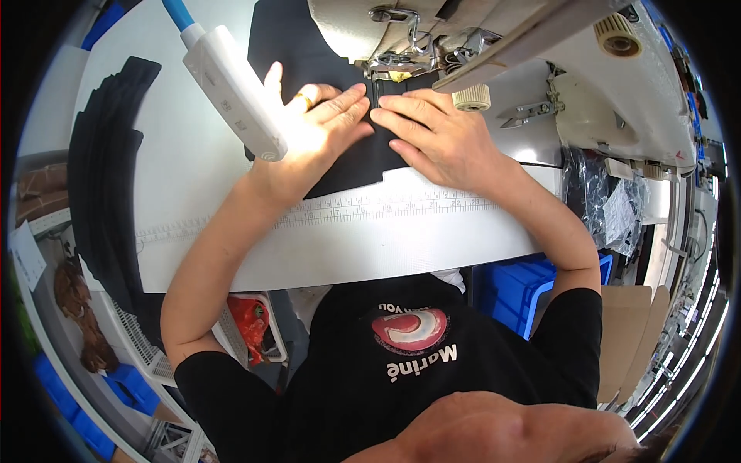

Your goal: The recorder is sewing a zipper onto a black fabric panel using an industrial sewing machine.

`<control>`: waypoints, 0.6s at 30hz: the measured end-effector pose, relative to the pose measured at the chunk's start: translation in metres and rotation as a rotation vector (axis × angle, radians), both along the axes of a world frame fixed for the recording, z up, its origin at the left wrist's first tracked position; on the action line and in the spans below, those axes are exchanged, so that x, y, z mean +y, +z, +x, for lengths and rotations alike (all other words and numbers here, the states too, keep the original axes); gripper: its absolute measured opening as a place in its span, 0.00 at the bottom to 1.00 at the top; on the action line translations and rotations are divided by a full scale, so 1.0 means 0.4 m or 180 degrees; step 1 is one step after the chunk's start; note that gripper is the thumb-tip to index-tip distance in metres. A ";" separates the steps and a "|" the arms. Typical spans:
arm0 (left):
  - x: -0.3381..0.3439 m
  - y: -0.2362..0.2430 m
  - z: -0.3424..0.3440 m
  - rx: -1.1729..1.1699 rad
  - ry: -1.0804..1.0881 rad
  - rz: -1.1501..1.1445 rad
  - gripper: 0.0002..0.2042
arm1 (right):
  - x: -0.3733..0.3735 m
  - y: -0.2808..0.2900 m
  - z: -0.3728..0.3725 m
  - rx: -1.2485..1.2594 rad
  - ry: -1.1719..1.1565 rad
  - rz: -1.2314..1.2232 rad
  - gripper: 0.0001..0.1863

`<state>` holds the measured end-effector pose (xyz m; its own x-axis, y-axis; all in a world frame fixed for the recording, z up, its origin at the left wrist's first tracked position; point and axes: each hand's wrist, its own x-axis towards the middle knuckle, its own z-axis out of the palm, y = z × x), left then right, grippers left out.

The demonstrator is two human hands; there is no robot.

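A piece of black fabric (282, 42) lies on the sewing table under the presser foot (373, 75) of a sewing machine (563, 38). Both hands rest flat on it: my left hand (324, 116) to the left of the needle area, with a ring on one finger and fingers apart, and my right hand (432, 135) just to the right, fingertips near a narrow dark strip or seam at the foot. A white device (231, 92) on a blue cable hangs over my left hand, hiding part of it. A printed ruler (347, 212) runs along the table below the fabric.
A stack of black fabric pieces (104, 177) drapes over the table's left side. Clear plastic packaging (602, 201) lies at the right. Below are a white basket with red contents (255, 328), a blue crate (509, 289) and cardboard (629, 332).
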<state>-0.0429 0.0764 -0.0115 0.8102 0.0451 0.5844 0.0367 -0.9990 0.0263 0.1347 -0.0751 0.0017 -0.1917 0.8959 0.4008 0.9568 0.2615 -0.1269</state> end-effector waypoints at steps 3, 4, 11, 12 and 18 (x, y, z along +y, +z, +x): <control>-0.015 0.007 0.000 0.0229 0.0209 -0.0367 0.22 | 0.011 0.001 0.003 0.0002 -0.0035 0.0171 0.22; -0.022 0.010 -0.002 0.0244 0.0185 -0.0352 0.22 | 0.014 0.001 0.003 0.0068 -0.0032 0.0185 0.21; -0.040 0.026 -0.007 0.0247 0.0187 -0.0537 0.19 | 0.022 -0.016 0.014 0.0166 0.0097 0.0545 0.15; -0.037 0.027 -0.004 0.0272 0.0195 -0.0570 0.18 | 0.022 -0.020 0.016 0.0212 0.0054 0.0556 0.15; -0.016 0.029 0.013 0.0321 0.0175 -0.0595 0.17 | 0.026 -0.022 0.018 0.0160 -0.0055 0.0536 0.16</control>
<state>-0.0375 0.0699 0.0002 0.8575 0.1909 0.4778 0.1028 -0.9735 0.2044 0.1420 -0.0647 -0.0071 -0.1529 0.8183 0.5541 0.9549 0.2667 -0.1304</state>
